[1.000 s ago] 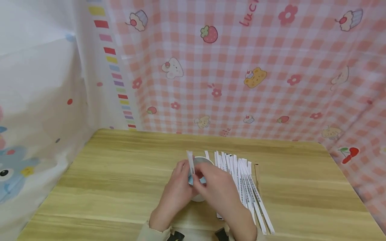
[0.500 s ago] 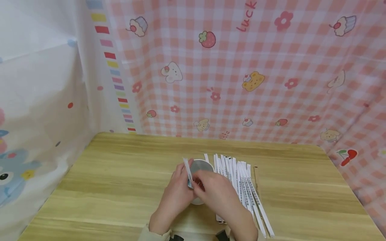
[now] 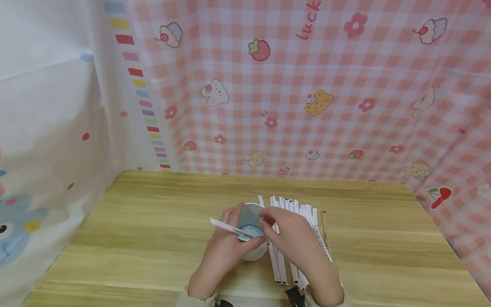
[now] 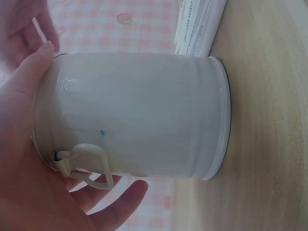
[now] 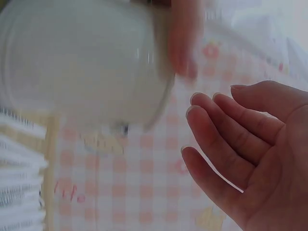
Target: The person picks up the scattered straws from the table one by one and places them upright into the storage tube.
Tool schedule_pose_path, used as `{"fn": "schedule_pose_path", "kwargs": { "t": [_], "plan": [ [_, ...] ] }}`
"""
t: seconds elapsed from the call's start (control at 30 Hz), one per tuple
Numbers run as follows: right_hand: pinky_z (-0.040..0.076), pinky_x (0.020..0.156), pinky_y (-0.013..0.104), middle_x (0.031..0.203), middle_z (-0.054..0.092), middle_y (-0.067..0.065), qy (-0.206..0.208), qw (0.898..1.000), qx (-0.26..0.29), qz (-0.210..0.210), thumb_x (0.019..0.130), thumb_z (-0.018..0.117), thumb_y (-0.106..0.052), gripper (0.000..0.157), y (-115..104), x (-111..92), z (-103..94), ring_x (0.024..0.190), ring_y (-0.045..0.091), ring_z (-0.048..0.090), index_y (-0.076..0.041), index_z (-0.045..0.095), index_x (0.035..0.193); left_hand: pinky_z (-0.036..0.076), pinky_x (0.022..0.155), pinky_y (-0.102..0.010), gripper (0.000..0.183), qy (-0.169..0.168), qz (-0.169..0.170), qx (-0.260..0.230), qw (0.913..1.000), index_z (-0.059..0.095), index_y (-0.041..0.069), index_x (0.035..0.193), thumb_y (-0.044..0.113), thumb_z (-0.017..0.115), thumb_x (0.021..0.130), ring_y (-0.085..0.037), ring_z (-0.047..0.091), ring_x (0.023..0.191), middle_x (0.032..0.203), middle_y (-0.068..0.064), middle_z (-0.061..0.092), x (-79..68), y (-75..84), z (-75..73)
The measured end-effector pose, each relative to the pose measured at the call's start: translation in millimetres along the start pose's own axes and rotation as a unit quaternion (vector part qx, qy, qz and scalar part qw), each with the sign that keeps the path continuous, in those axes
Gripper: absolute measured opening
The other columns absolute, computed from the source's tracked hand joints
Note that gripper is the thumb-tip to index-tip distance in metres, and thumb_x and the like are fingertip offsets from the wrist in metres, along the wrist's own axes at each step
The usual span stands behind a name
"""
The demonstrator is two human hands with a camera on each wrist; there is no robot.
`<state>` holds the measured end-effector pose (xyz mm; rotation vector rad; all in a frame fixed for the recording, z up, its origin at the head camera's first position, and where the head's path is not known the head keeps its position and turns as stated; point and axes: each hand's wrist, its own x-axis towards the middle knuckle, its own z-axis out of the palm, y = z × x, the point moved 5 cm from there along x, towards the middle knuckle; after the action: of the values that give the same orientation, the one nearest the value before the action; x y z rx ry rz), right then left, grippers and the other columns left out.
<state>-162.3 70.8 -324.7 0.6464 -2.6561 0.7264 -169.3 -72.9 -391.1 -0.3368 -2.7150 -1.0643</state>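
Note:
A white canister (image 3: 255, 254) with a small wire loop on its side stands on the table. My left hand (image 3: 224, 241) holds it around the rim, thumb on the near side, fingers round the far side. Across the mouth and the left fingers slants a paper-wrapped straw (image 3: 230, 227), tilted to the left. My right hand (image 3: 285, 228) hovers just right of the rim. In the right wrist view its fingers (image 5: 211, 139) are loosely bent with nothing between them; the canister (image 5: 77, 62) is blurred there. The straw's lower end inside the canister is hard to make out.
A pile of white paper-wrapped straws (image 3: 281, 264) lies right of the canister, partly under my right forearm. One brown-wrapped piece (image 3: 325, 226) lies at its right edge. A checked pink cloth (image 3: 291, 85) hangs behind the wooden table (image 3: 161, 204).
The straw stood nearly upright at the right fingertips; now it leans far to the left across the left hand. The right hand has let go and drawn off to the right.

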Motion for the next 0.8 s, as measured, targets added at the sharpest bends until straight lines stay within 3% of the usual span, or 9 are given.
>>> {"fn": "schedule_pose_path", "kwargs": {
  "t": [0.17, 0.43, 0.6, 0.8],
  "plan": [
    [0.046, 0.065, 0.03, 0.079, 0.063, -0.01, 0.024, 0.998, 0.007, 0.052, 0.082, 0.063, -0.023, 0.014, 29.9, -1.0, -14.7, 0.073, 0.007, 0.059, -0.018, 0.065, 0.096, 0.044, 0.081, -0.036, 0.096, 0.004, -0.012, -0.008, 0.9999, 0.031, 0.016, 0.138, 0.07, 0.06, 0.063, -0.018, 0.045, 0.104, 0.124, -0.001, 0.039, -1.5, -1.4, 0.1],
    [0.044, 0.071, 0.039, 0.092, 0.064, 0.002, -0.013, 0.982, 0.026, 0.189, 0.089, 0.053, -0.031, 0.029, 87.1, -14.8, -34.2, 0.083, 0.02, 0.058, -0.01, 0.06, 0.107, 0.043, 0.083, -0.038, 0.096, 0.0, -0.026, -0.014, 0.9996, 0.03, 0.02, 0.138, 0.07, 0.06, 0.061, -0.019, 0.043, 0.107, 0.125, 0.001, 0.038, -1.3, -2.6, 1.0],
    [0.043, 0.073, 0.043, 0.097, 0.063, 0.01, -0.035, 0.975, 0.035, 0.216, 0.089, 0.051, -0.034, 0.035, 115.2, -23.6, -38.1, 0.088, 0.027, 0.058, -0.006, 0.058, 0.109, 0.043, 0.083, -0.039, 0.096, -0.003, -0.033, -0.015, 0.9993, 0.03, 0.02, 0.138, 0.07, 0.06, 0.061, -0.019, 0.042, 0.108, 0.126, 0.002, 0.037, -1.6, -2.3, 1.0],
    [0.044, 0.072, 0.045, 0.105, 0.058, 0.016, -0.086, 0.96, 0.051, 0.261, 0.088, 0.051, -0.041, 0.047, 144.3, -33.9, -26.5, 0.094, 0.032, 0.055, -0.003, 0.053, 0.115, 0.044, 0.082, -0.039, 0.096, -0.006, -0.035, -0.011, 0.9993, 0.03, 0.02, 0.138, 0.07, 0.06, 0.062, -0.019, 0.042, 0.107, 0.126, 0.002, 0.037, -1.1, -1.6, 1.3]
  ]
}}
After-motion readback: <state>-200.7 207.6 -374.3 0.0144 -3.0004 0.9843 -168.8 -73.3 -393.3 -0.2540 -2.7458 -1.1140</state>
